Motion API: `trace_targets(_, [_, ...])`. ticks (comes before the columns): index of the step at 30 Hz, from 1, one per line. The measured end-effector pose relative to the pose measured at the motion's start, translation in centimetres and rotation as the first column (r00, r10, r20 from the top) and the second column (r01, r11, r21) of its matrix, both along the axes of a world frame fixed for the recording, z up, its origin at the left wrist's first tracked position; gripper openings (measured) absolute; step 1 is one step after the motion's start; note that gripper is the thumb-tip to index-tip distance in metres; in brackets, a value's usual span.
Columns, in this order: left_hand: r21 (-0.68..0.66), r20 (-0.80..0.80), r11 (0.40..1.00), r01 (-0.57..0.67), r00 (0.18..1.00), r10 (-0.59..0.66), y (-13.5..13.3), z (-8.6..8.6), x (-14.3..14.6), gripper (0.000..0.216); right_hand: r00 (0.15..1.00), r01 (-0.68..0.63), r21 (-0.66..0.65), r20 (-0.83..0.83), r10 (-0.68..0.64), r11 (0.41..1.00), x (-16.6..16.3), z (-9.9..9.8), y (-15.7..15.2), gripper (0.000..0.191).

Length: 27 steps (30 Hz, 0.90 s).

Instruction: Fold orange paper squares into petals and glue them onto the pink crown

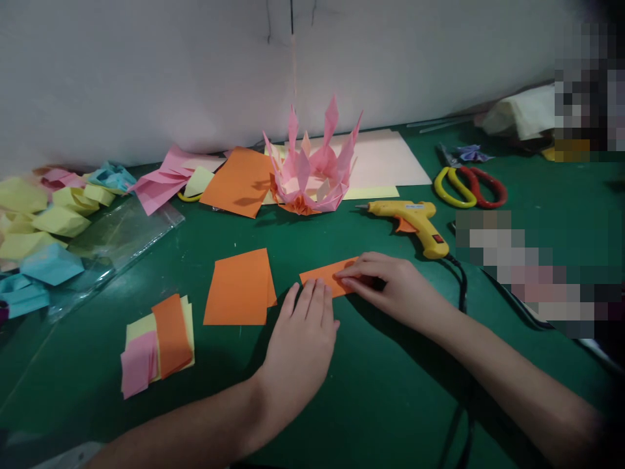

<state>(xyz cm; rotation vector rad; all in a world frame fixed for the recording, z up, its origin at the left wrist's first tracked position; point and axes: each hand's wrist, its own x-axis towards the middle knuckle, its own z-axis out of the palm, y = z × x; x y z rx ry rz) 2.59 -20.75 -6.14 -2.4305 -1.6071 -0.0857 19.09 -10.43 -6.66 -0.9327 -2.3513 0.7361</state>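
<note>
A folded orange paper strip (328, 276) lies on the green table (381, 391). My left hand (300, 342) rests flat with its fingertips on the strip's near left end. My right hand (390, 286) presses the strip's right end with its fingers laid across it. Just left of my hands is a loose orange paper square (239, 286). A pink and orange folded paper crown (315, 172) stands behind them.
A yellow glue gun (413, 221) with a black cord lies right of the crown. Scissors (469, 185) lie farther right. A stack of folded pieces (157, 344) sits near left. Yellow and blue folded units (49, 228) and a clear bag (112, 241) fill the left side.
</note>
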Motion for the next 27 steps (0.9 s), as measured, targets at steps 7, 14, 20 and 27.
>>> trace_targets(7, [-0.102,-0.012,0.994,-0.046,0.999,0.045,-0.86,-0.38,0.62,0.068,1.0,0.019,0.017,-0.004,-0.019,1.0,-0.12,-0.18,0.0,0.019])
trace_targets(14, [-0.144,-0.022,0.987,-0.066,0.998,0.063,-1.0,-0.55,0.7,0.071,1.0,0.028,0.013,0.011,-0.028,1.0,-0.11,-0.3,-0.01,0.018])
trace_targets(20, [-0.17,-0.027,0.983,-0.067,0.998,0.064,-0.89,-0.47,0.66,0.072,0.998,0.056,-0.005,0.012,-0.056,0.998,-0.3,-0.15,-0.32,0.016])
trace_targets(27, [-0.171,-0.005,0.984,-0.059,0.998,0.059,-0.71,-0.02,0.57,0.074,0.997,0.069,-0.007,0.038,-0.069,0.998,-0.37,-0.79,-0.18,0.017])
